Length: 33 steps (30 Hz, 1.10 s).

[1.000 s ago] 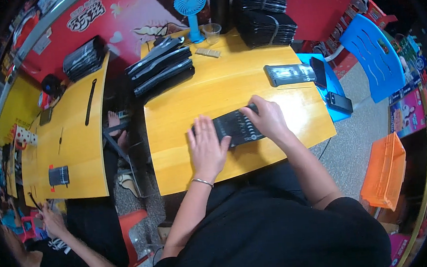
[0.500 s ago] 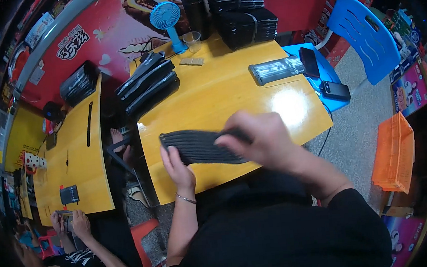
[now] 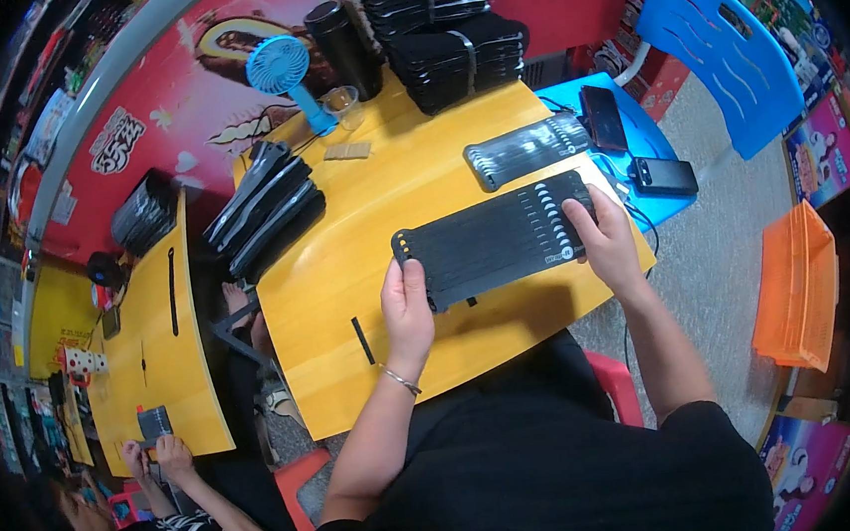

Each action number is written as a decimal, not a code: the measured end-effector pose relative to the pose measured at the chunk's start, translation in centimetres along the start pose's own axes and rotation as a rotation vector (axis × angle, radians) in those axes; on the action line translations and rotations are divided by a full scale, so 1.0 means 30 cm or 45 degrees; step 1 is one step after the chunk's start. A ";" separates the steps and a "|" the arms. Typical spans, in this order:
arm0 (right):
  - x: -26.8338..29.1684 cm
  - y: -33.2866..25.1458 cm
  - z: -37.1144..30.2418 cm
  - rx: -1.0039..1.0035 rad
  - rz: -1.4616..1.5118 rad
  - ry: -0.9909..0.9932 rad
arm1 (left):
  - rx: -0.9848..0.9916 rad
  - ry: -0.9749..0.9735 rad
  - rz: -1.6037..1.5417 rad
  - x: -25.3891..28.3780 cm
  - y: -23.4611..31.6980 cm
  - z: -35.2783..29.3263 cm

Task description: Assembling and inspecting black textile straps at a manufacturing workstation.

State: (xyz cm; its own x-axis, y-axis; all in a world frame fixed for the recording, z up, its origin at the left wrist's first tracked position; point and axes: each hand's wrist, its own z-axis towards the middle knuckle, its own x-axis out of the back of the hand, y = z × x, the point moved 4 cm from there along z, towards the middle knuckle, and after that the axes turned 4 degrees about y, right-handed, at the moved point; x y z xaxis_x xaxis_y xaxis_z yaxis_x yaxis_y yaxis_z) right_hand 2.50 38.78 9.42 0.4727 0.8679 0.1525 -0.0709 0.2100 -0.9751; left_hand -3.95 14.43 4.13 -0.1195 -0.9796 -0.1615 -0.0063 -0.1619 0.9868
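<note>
Near the surface's (image 3: 346,272) front edge, the left hand (image 3: 407,305) has its fingers closed on the left end of a black strip bundle (image 3: 493,240). The right hand (image 3: 608,241) grips its right end near the right edge. A loose strip (image 3: 362,339) lies at the front-left.

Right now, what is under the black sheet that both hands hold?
Under the black sheet lies the yellow table. Whatever sits directly beneath stays covered.
</note>
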 end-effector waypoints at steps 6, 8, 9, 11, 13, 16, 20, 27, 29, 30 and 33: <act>0.034 0.110 0.010 -0.074 -0.043 0.083 | 0.120 0.056 -0.127 -0.104 -0.021 0.069; 0.040 0.139 0.023 0.005 0.167 0.160 | 0.037 0.059 0.016 -0.103 -0.035 0.070; 0.039 0.142 0.025 0.000 0.172 0.160 | 0.040 0.059 0.023 -0.103 -0.045 0.071; 0.033 0.154 0.019 -0.080 0.142 0.138 | -0.073 0.068 0.140 -0.103 -0.055 0.073; 0.038 0.171 0.012 -0.095 -0.007 0.118 | -0.125 0.053 0.168 -0.105 -0.085 0.082; 0.052 0.202 0.012 -0.113 -0.107 0.098 | 0.054 -0.026 0.188 -0.100 -0.090 0.083; 0.120 0.194 0.070 0.004 -0.135 0.018 | 0.398 -0.301 0.102 -0.146 -0.035 0.109; 0.252 -0.044 0.292 0.752 -0.533 -0.031 | 0.712 -0.550 -0.619 -0.266 0.043 0.277; 0.256 -0.054 0.332 0.711 -0.585 -0.057 | 0.530 -0.536 -0.429 -0.274 0.046 0.341; 0.258 -0.047 0.352 0.712 -0.581 -0.056 | 0.563 -0.555 -0.452 -0.282 0.037 0.371; 0.285 0.022 0.409 0.635 -0.554 -0.040 | 0.648 -0.562 -0.513 -0.339 -0.002 0.424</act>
State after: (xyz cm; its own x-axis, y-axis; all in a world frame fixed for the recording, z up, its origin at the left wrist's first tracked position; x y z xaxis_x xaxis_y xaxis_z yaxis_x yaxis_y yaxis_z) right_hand -4.29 51.86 12.05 0.5249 0.6677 0.5278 -0.2807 0.7212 -0.6332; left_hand -15.36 25.91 5.89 -0.3941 -0.7018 -0.5935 -0.5745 -0.3159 0.7551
